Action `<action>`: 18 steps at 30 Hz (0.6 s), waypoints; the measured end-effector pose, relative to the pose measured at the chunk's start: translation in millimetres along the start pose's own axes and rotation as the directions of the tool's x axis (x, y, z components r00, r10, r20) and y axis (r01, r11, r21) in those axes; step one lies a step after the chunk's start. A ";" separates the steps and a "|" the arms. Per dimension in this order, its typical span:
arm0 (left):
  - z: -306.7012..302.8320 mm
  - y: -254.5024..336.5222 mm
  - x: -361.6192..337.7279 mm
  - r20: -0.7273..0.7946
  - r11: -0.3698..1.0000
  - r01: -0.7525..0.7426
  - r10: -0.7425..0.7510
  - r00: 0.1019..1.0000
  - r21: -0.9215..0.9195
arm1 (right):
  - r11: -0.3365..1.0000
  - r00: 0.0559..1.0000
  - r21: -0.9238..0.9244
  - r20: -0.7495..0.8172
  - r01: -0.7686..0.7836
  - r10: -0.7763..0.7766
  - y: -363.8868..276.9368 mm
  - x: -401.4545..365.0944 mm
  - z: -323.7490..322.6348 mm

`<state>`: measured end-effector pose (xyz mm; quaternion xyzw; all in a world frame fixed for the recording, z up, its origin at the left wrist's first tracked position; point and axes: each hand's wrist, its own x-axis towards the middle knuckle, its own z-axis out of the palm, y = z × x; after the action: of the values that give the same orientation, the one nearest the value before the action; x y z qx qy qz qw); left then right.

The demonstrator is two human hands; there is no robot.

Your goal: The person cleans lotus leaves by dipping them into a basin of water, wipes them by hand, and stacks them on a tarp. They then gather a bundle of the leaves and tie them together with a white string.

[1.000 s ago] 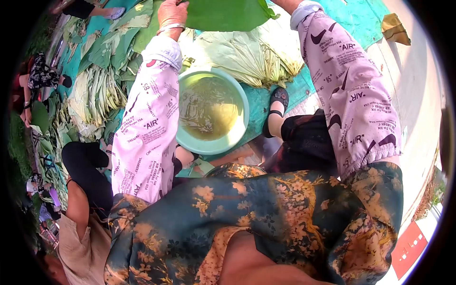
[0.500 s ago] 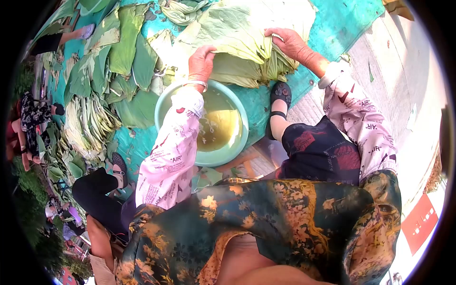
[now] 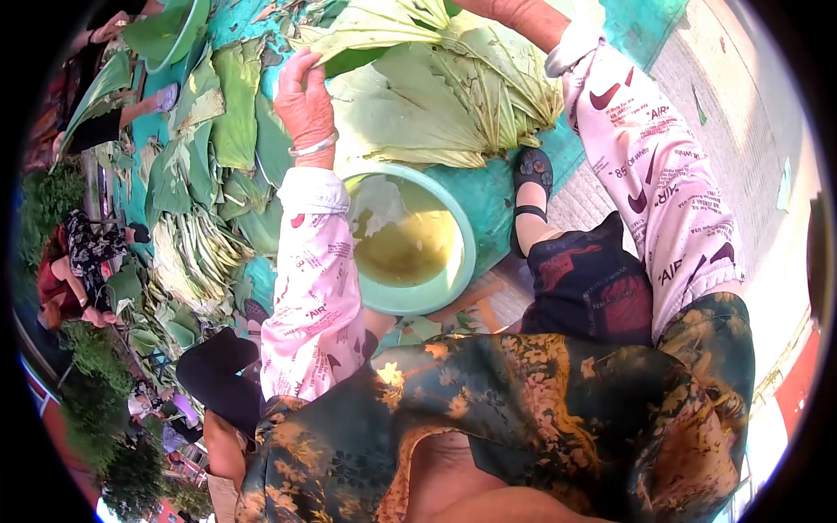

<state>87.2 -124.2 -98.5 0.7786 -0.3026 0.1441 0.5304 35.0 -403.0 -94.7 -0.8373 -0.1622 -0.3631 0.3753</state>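
Teal sheeting (image 3: 497,213) covers the ground beneath the work and meets pale, ridged concrete (image 3: 732,131) on the right. Compared with half a second ago, the person's left hand (image 3: 305,100) has moved out to the upper left, and the right hand (image 3: 488,7) has risen to the top edge of the view. More of a second basin (image 3: 180,44) has come into sight at upper left, beside a co-worker's hand (image 3: 109,26).

Between the two hands stretches a lotus leaf (image 3: 384,28), above a fanned pile of leaves (image 3: 418,109). Left thumb and fingers are closed in a pinch on its edge; the right hand is cut off by the frame, so its grip cannot be told. Pale yellow-green and creased, the leaf has ribs that gather toward its right part, and darker green shows beneath it.

Nearer the person, a light-green basin (image 3: 466,253) holds cloudy, yellowish water (image 3: 405,248). Bundled stems (image 3: 196,266) and flat green leaves (image 3: 235,105) lie to the left; a strapped dark shoe (image 3: 533,170) stands just right of the basin.
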 end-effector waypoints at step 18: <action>30.6 -37.8 -112.1 0.433 0.906 0.314 -0.414 0.801 0.284 | 0.634 0.614 -0.238 0.162 -0.735 0.773 43.5 -172.8 -4.1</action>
<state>20.9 -106.9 -199.6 0.8819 -0.2536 -0.1308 0.3752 -61.4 -434.9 -241.2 -0.8912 0.1872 -0.0740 0.4066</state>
